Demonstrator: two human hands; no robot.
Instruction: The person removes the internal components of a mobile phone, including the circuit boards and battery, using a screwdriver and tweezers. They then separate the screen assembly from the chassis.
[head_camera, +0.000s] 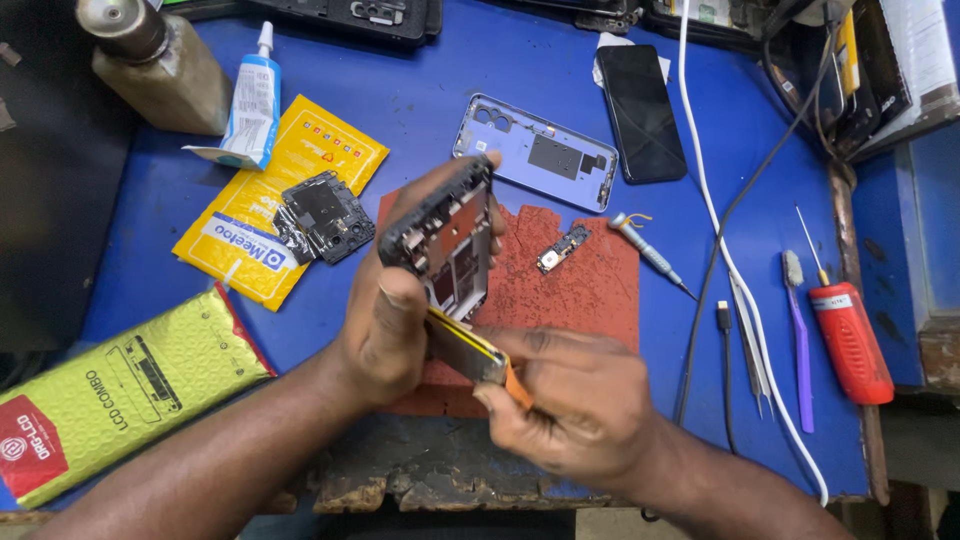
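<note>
**Two hands on a stripped phone frame, pry tool at its lower edge**

Left hand (385, 325) is wrapped round the phone mid-frame (445, 240), thumb across the near face, fingers behind; frame is held up off the red work mat (590, 280), tilted, over the mat's left part. Right hand (570, 400) is closed on an orange-and-yellow pry tool (480, 355), w/ the tip touching the frame's bottom edge.

Handling, as a judgement: frame looks light, thin, stiff along its rails but prob. easy to bend or crack across the open middle; exposed parts inside are fragile. Best grip is by the long side rails, not the flat centre. Tool looks slim and may slip.

Nearby on the blue bench (500, 70): lilac back cover (535, 155) just past the mat, black screen panel (640, 110), small connector board (562, 248) on the mat, black circuit board (322, 215) on a yellow pouch (280, 190), glue tube (252, 100), red screwdriver (848, 335), tweezers (752, 350).
</note>
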